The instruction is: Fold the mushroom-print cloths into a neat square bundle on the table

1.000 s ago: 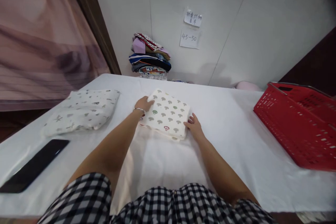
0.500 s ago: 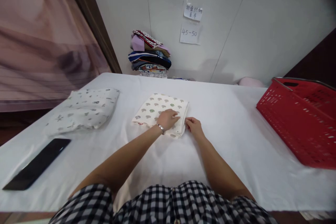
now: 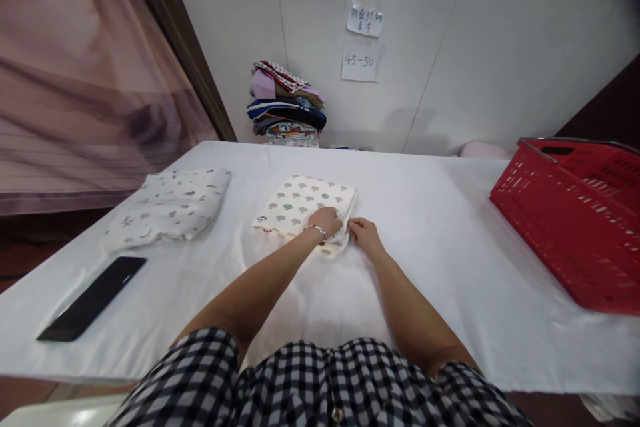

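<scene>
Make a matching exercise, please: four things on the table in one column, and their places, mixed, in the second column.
Things:
1. folded mushroom-print cloth
2. red basket
3. black phone
4. small printed pillow

Places:
a. right edge of the table
b. middle, under both hands
c. near left corner
d. left side, beyond the phone

Pairs: 1-b, 2-a, 3-c, 4-d

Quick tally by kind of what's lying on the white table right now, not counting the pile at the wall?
Folded printed cloths: 2, the mushroom-print cloth under the left hand and right hand, and the folded cloth to its left
Black phone: 1
Red basket: 1
Total: 4
</scene>
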Demonstrator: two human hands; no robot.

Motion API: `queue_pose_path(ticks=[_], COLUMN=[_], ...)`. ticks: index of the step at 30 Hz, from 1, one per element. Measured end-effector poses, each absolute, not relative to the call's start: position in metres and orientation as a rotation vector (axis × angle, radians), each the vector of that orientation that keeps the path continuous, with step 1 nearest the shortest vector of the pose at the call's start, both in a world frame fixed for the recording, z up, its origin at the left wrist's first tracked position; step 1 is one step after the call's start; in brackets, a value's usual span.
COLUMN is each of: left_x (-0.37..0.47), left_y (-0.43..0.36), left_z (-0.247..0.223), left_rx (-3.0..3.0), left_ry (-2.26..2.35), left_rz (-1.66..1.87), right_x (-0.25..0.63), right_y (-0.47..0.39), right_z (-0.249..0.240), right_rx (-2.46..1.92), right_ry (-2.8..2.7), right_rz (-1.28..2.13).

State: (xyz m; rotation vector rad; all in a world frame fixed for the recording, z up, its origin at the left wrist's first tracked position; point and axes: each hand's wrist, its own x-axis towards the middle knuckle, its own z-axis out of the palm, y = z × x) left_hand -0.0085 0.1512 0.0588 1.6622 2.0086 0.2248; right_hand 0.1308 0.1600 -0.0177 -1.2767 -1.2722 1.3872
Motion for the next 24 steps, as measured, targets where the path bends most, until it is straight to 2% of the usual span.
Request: queue_pose_path(ticks=[24], left_x=[-0.019], left_y=[0.151], left_z=[0.050], left_rx=[1.716], left_ry=[1.923], left_rz=[0.404], right_x=[0.122], right_y=[0.171], right_z=[0.004], right_rx=[-1.298], right_ry=[-1.154], right_rz=[1.602])
